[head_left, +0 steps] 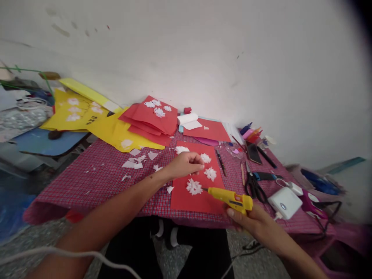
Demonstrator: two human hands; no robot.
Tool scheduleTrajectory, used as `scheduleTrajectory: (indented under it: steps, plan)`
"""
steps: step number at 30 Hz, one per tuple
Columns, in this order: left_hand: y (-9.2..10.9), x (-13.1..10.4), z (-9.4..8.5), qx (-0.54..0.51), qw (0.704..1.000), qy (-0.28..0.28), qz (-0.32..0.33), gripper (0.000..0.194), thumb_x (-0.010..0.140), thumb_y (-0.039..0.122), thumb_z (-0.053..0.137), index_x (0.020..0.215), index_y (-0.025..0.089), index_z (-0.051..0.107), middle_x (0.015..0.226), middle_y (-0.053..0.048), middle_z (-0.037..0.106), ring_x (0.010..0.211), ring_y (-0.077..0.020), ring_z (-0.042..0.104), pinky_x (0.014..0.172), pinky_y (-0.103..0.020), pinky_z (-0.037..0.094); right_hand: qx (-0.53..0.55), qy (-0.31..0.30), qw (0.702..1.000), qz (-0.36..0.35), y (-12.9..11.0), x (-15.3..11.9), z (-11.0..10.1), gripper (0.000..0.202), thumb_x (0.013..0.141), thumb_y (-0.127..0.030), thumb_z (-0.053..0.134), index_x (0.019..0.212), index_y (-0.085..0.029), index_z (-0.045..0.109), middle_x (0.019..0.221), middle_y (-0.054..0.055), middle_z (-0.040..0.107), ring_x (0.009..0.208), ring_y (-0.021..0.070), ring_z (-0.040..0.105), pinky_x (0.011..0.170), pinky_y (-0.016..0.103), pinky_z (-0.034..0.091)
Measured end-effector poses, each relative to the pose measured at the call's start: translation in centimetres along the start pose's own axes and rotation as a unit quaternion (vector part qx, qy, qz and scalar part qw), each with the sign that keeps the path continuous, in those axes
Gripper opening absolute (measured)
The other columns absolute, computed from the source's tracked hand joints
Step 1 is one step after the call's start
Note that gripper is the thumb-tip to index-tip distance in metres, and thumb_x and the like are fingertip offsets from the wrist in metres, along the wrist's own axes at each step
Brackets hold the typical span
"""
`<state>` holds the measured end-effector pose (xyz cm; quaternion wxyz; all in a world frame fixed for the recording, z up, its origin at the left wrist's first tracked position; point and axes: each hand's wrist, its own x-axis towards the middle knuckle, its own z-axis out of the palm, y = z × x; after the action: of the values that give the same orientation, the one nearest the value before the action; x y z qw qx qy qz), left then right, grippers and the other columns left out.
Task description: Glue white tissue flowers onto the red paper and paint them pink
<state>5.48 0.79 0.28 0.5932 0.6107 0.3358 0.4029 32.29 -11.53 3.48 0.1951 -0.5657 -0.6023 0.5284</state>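
Note:
A yellow hot glue gun (229, 197) is gripped in my right hand (247, 219), its nozzle pointing left at the near white paper flower (193, 186). My left hand (188, 163) hovers over the red paper sheet (186, 201), thumb and fingers pinched together; whatever they hold is too small to make out. More white paper flowers lie on this sheet: one far left (182, 149), partly behind my left hand, one at the upper right (205, 158) and one at the middle right (210, 174).
White paper scraps (135, 162) litter the checked tablecloth (95, 174) on the left. Yellow sheets (107, 130) and red sheets (145, 120) are stacked behind. On the right are black scissors (254, 186), a pen (221, 162), a phone (253, 152) and a white box (285, 202).

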Motion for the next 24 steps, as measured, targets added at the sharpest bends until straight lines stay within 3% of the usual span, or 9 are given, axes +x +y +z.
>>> scheduleTrajectory:
  steps: [4, 9, 17, 24]
  plan:
    - [-0.7, -0.4, 0.0, -0.044, 0.999, 0.005, -0.004, 0.018, 0.077, 0.028, 0.072, 0.085, 0.015, 0.064, 0.069, 0.001, 0.062, 0.058, -0.0090, 0.058, 0.054, -0.022, 0.045, -0.048, -0.026, 0.998, -0.006, -0.9, 0.5, 0.3, 0.028, 0.090, -0.053, 0.069, 0.092, -0.025, 0.071, 0.065, -0.002, 0.052, 0.058, 0.0141, 0.044, 0.051, 0.026, 0.036]
    - [-0.8, -0.6, 0.0, -0.092, 0.996, 0.000, -0.012, 0.023, 0.079, 0.028, 0.071, 0.097, 0.014, 0.065, 0.074, 0.002, 0.062, 0.059, -0.0081, 0.059, 0.057, -0.022, 0.047, -0.140, -0.024, 0.990, -0.021, -1.4, 1.0, 0.5, 0.032, 0.093, -0.050, 0.065, 0.077, -0.023, 0.066, 0.060, -0.003, 0.049, 0.054, 0.0127, 0.039, 0.048, 0.025, 0.028]
    - [-0.8, -1.1, 0.0, -0.017, 1.000, -0.013, -0.021, 0.024, 0.082, 0.027, 0.065, 0.101, 0.015, 0.072, 0.074, 0.002, 0.060, 0.058, -0.0078, 0.054, 0.053, -0.020, 0.042, -0.229, -0.032, 0.973, -0.016, -3.1, 1.4, 1.5, 0.041, 0.100, -0.052, 0.050, 0.073, -0.021, 0.054, 0.063, -0.004, 0.042, 0.057, 0.0118, 0.038, 0.051, 0.024, 0.030]
    - [-0.4, -1.1, -0.1, -0.002, 1.000, 0.002, -0.019, 0.019, 0.079, 0.025, 0.064, 0.093, 0.015, 0.073, 0.068, 0.003, 0.061, 0.055, -0.0084, 0.053, 0.051, -0.021, 0.039, -0.259, -0.046, 0.964, -0.023, -3.9, 1.5, 1.7, 0.035, 0.101, -0.047, 0.048, 0.082, -0.020, 0.061, 0.067, -0.003, 0.050, 0.060, 0.0130, 0.043, 0.056, 0.025, 0.033]
